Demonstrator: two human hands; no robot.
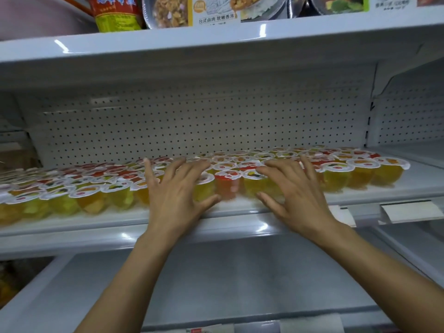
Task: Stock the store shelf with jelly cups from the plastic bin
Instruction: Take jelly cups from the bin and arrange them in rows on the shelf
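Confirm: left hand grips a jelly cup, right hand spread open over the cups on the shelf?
No. The head view shows the left hand gripping nothing: it is spread open over the jelly cups on the shelf, as the right hand is.

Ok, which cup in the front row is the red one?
The red jelly cup in the gap between the left hand and the right hand; yellow cups flank it on both sides.

A food box (216,10) on the top shelf (168,37) reads "台式卤肉 软嫩香浓"; the red packet's (115,13) characters are too blurred to read.
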